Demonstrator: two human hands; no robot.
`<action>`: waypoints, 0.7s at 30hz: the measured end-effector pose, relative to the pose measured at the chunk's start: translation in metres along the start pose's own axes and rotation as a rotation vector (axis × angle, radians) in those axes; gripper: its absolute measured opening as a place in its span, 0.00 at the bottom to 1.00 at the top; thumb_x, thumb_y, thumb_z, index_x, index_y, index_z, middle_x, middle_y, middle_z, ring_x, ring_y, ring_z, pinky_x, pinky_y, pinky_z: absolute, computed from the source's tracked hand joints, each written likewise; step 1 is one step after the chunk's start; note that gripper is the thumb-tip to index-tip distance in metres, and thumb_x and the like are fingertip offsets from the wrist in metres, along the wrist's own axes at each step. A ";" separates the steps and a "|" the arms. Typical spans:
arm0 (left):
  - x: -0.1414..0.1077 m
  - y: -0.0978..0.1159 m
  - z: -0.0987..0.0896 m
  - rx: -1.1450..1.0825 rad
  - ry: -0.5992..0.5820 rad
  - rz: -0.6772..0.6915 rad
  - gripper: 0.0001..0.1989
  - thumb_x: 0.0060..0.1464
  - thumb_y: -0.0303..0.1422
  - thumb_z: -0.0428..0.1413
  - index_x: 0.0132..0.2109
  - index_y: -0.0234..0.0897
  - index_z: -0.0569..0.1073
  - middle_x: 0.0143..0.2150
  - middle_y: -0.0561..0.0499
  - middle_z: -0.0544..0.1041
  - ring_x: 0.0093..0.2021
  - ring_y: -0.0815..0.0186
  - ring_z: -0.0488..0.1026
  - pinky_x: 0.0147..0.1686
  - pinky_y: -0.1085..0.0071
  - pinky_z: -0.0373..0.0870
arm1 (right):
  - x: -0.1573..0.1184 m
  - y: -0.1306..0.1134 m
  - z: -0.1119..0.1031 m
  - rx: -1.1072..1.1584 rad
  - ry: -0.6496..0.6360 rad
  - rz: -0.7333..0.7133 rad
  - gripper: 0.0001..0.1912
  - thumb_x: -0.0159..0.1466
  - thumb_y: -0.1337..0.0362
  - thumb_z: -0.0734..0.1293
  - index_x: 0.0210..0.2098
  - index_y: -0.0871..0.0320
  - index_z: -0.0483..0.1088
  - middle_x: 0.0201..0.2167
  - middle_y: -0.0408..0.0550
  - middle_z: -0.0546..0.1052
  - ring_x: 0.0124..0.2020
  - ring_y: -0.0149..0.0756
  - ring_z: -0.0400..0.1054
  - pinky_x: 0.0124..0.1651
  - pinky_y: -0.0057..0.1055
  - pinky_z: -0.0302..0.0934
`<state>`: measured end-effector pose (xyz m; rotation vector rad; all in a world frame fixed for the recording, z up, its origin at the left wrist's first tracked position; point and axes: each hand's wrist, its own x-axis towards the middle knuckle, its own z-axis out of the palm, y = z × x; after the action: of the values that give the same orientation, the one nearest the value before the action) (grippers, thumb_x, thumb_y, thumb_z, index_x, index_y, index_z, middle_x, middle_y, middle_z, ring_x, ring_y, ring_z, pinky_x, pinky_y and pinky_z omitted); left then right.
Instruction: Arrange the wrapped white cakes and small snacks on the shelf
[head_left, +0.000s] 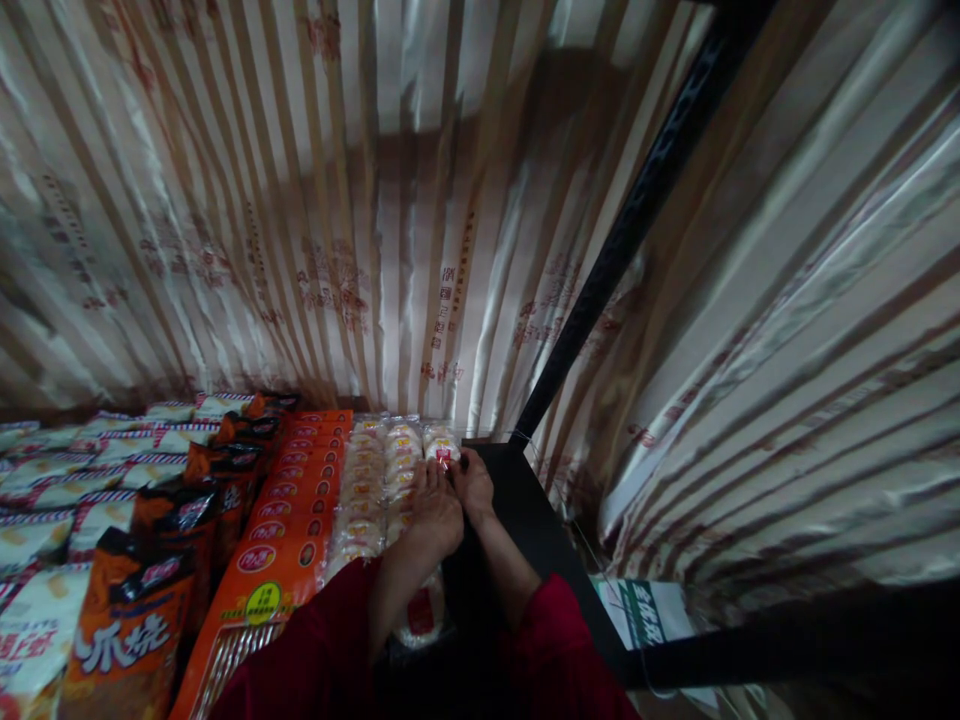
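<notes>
A clear-wrapped round white packet with a red label lies at the back of the black shelf. My left hand rests against its near left edge, fingers stretched forward and close together. On the packet's right side is my right hand, fingers bent round its near corner. To the left, rows of similar wrapped packets run from back to front. Another packet with a red label lies under and beside my left forearm.
Flat orange packages overlap in a row to the left, beside orange bags and white bags. A black post rises at the shelf's back right corner. Pleated printed sheeting hangs behind.
</notes>
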<state>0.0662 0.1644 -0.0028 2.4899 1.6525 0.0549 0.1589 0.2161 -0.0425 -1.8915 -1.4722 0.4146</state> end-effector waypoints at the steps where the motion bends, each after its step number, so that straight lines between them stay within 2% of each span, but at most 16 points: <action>1: 0.001 0.000 0.002 -0.015 0.002 0.000 0.29 0.51 0.27 0.46 0.60 0.19 0.61 0.62 0.31 0.58 0.66 0.47 0.46 0.62 0.45 0.36 | 0.000 0.000 0.000 -0.011 -0.006 -0.011 0.16 0.59 0.65 0.61 0.46 0.60 0.68 0.41 0.52 0.75 0.38 0.36 0.70 0.42 0.30 0.62; 7: 0.001 0.000 0.010 0.025 0.057 0.007 0.27 0.53 0.27 0.44 0.60 0.19 0.61 0.62 0.31 0.60 0.66 0.47 0.46 0.63 0.47 0.34 | 0.000 0.004 0.002 -0.013 0.018 -0.062 0.16 0.59 0.65 0.61 0.46 0.57 0.69 0.42 0.51 0.74 0.40 0.37 0.70 0.44 0.30 0.62; 15: 0.009 0.001 0.016 0.089 0.013 -0.044 0.29 0.52 0.30 0.46 0.61 0.22 0.60 0.63 0.33 0.58 0.66 0.48 0.46 0.62 0.46 0.36 | -0.002 0.001 -0.001 -0.004 -0.009 -0.028 0.17 0.58 0.66 0.62 0.47 0.61 0.68 0.43 0.53 0.74 0.42 0.38 0.70 0.46 0.30 0.63; 18: 0.008 -0.001 0.016 0.093 0.063 -0.021 0.29 0.51 0.29 0.47 0.61 0.23 0.61 0.62 0.33 0.60 0.66 0.47 0.46 0.62 0.46 0.38 | -0.001 0.002 0.000 0.020 0.006 -0.026 0.19 0.57 0.66 0.63 0.48 0.64 0.68 0.43 0.56 0.74 0.45 0.40 0.70 0.48 0.31 0.62; 21: 0.006 -0.001 0.013 0.074 0.124 -0.003 0.28 0.50 0.28 0.48 0.59 0.25 0.64 0.60 0.34 0.63 0.65 0.46 0.47 0.61 0.45 0.40 | -0.001 0.005 0.001 0.082 0.044 -0.023 0.22 0.56 0.65 0.64 0.49 0.66 0.67 0.44 0.58 0.74 0.42 0.41 0.71 0.47 0.32 0.63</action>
<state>0.0688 0.1688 -0.0159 2.5876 1.7355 0.1541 0.1615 0.2152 -0.0470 -1.8066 -1.4252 0.4134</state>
